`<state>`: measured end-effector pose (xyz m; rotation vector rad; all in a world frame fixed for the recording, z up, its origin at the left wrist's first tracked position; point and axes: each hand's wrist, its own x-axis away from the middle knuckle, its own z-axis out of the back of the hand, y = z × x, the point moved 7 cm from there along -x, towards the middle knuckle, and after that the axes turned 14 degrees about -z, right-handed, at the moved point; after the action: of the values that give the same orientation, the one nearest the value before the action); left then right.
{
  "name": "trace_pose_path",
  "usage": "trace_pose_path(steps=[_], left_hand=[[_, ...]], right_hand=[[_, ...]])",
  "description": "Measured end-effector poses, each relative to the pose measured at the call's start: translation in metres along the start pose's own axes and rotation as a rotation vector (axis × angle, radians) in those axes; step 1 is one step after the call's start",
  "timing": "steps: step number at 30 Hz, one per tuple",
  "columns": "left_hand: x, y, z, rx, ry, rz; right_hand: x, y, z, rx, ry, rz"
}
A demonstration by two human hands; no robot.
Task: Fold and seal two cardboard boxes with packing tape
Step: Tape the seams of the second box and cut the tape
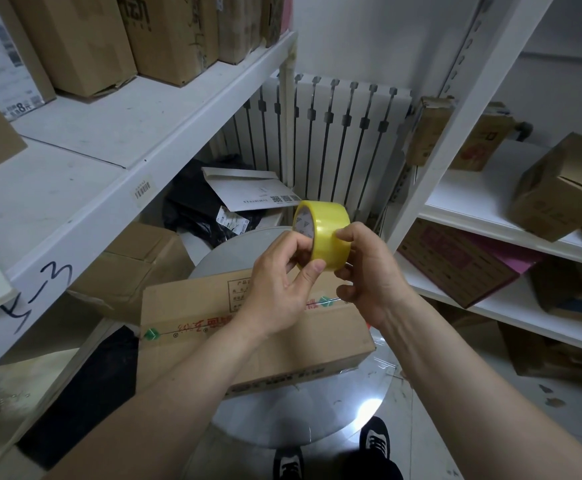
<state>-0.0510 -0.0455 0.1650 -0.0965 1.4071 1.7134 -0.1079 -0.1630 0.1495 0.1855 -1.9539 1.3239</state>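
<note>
Between shelves (109, 133), box (196, 317) on round table (282, 417)

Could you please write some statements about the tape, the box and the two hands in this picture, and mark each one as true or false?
1. Both the left hand and the right hand hold the roll of yellow tape. True.
2. The roll of yellow tape rests on the cardboard box. False: it is held in the air above the box.
3. The cardboard box lies on a round table. True.
4. The top flaps of the cardboard box stand up open. False: the top lies flat and closed.
5. A white radiator stands behind the table. True.
</note>
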Motion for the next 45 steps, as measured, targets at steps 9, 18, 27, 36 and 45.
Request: trace_pose_path(steps=[9, 18, 27, 36, 45], left_hand=[[0.003, 0.0, 0.001, 0.056, 0.01, 0.048], [0.005, 0.001, 0.002, 0.064, 0.012, 0.049], [0.008, 0.001, 0.0, 0.101, 0.026, 0.09], [0.008, 0.004, -0.002, 0.097, 0.025, 0.079], [0.009, 0.004, -0.003, 0.087, 0.021, 0.074]], right_hand=[[0.001, 0.003, -0.003, -0.049, -0.008, -0.012], [0.002, 0.005, -0.002, -0.026, 0.007, -0.032], [0.004, 0.005, -0.002, -0.058, 0.007, -0.032], [0.006, 0.004, 0.001, -0.073, 0.01, -0.022], [0.009, 0.004, 0.001, -0.081, -0.003, -0.01]])
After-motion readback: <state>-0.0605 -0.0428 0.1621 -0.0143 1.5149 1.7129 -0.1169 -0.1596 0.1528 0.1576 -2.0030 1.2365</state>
